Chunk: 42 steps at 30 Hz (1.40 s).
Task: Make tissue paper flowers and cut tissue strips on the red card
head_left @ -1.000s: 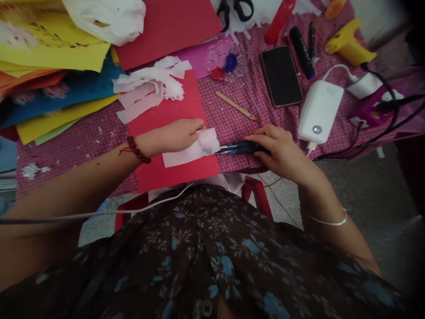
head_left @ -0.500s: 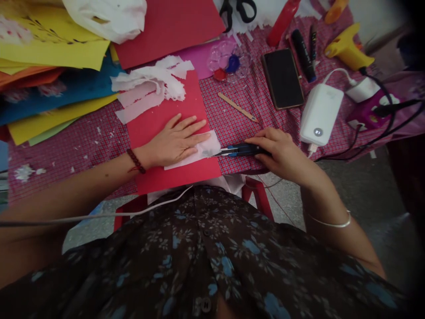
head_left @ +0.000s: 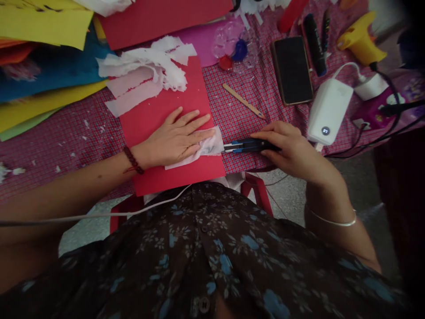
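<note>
My left hand (head_left: pixel 175 141) lies flat with its fingers spread, pressing a small white sheet of thin paper (head_left: pixel 212 144) onto a red card sheet (head_left: pixel 195 173). A black and blue utility knife (head_left: pixel 254 145) is gripped in my right hand (head_left: pixel 287 150). Its blade points left and meets the right edge of the white paper, which is crumpled there. Torn, ruffled white paper strips (head_left: pixel 146 66) rest on the far part of the red sheet. Part of the white paper is hidden beneath my left hand.
On the checked tablecloth are a wooden stick (head_left: pixel 244 101), a phone (head_left: pixel 292 70), a white power bank (head_left: pixel 330 110) with cables, a yellow glue gun (head_left: pixel 361 37) and a black marker (head_left: pixel 314 44). Stacked coloured sheets (head_left: pixel 49 97) lie at the left. A white cable (head_left: pixel 159 204) crosses before me.
The knife has moved right, its blade tip shifting to the paper's right edge, where the paper is more wrinkled. My left hand stays on the paper. The whole view has shifted slightly.
</note>
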{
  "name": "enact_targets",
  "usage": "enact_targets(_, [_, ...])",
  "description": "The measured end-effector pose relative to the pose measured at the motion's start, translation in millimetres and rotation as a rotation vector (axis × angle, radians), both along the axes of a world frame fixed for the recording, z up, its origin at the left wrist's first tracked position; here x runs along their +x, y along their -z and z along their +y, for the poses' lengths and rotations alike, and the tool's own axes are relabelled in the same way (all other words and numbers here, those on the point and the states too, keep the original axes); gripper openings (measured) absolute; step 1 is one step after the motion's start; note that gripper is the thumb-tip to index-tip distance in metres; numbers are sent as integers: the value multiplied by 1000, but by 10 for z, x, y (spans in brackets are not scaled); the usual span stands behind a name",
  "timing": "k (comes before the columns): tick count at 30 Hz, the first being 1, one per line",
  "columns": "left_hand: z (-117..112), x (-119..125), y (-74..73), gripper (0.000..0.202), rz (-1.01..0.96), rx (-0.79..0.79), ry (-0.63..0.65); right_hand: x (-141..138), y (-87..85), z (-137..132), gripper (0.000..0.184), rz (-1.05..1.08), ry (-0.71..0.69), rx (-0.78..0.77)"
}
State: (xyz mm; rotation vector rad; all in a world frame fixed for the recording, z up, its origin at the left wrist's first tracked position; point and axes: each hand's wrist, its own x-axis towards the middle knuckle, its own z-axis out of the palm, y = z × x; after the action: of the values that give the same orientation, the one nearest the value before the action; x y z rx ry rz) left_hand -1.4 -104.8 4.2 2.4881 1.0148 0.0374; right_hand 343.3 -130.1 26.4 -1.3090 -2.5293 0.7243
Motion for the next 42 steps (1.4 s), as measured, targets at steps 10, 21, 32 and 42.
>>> enact_targets(10, [-14,-23,32,71,50,152,81,-7,66,10,50,0,7,-13])
enact_targets(21, [12,-45,94,68,-41,158,-49,150,45,100,48,48,-32,-33])
enact_targets(32, [-5,1,65,65,39,141,-72,-68,69,143,49,23,-54,-32])
enact_targets(42, [-18,34,29,64,81,104,-89,-149,50,32,43,-4,-85,-47])
